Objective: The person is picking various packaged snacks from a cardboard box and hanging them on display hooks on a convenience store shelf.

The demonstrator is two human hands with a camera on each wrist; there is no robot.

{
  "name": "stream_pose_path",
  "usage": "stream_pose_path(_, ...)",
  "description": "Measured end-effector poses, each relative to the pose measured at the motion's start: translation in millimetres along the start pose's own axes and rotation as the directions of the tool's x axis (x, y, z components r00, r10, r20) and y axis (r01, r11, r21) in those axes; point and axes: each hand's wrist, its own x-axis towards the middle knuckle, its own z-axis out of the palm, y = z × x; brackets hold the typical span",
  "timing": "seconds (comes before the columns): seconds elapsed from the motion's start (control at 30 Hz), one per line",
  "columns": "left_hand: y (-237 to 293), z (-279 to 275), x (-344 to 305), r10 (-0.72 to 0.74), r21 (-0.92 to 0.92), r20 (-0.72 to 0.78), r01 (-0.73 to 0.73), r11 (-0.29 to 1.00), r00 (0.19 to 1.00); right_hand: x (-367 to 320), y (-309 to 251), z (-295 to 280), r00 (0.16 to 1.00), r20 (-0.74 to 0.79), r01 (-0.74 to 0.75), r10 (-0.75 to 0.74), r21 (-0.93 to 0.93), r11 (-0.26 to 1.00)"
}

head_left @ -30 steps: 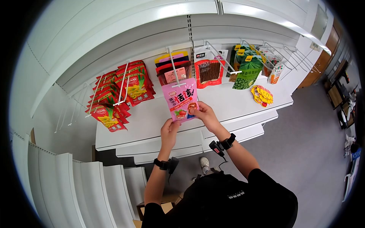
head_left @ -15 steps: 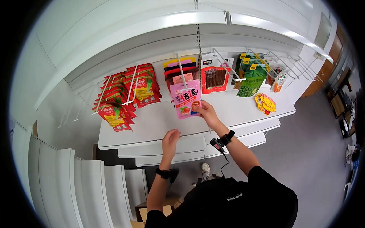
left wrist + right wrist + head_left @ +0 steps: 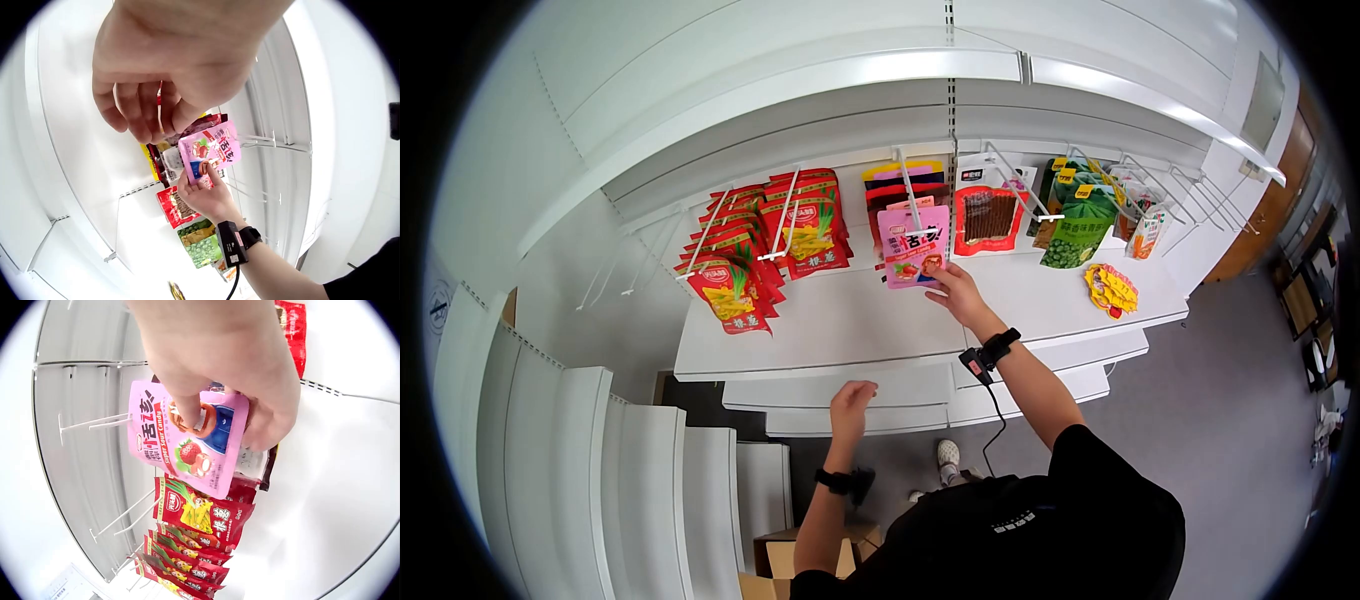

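Observation:
A pink candy bag (image 3: 912,250) is at the front of a white hook in the middle of the rack. The right hand (image 3: 960,298) pinches its lower right corner, thumb on the printed front, as the right wrist view also shows on the pink bag (image 3: 181,437). Behind it hang dark red and yellow-topped bags (image 3: 885,178). The left hand (image 3: 852,408) is held away from the bag, in front of the shelf edge, with loosely curled fingers and nothing in them.
Red snack bags (image 3: 735,290) hang on hooks to the left. A red-and-white bag (image 3: 988,218), green bags (image 3: 1080,235) and wire hooks are to the right. Yellow packets (image 3: 1111,290) lie on the white shelf (image 3: 830,335). An open cardboard box (image 3: 780,558) stands below.
The left hand has let go of the pink bag and moved down, away from it. The right hand keeps its pinch. The head view has shifted, so the rack appears lower and farther right.

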Motion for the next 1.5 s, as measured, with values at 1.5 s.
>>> stream_pose_path(1.5,-76,-23,-189,-0.311,-0.046,-0.335,0.314,0.948,0.890,-259,120,-138,0.916,-0.267,-0.051,0.299,0.663,0.747)
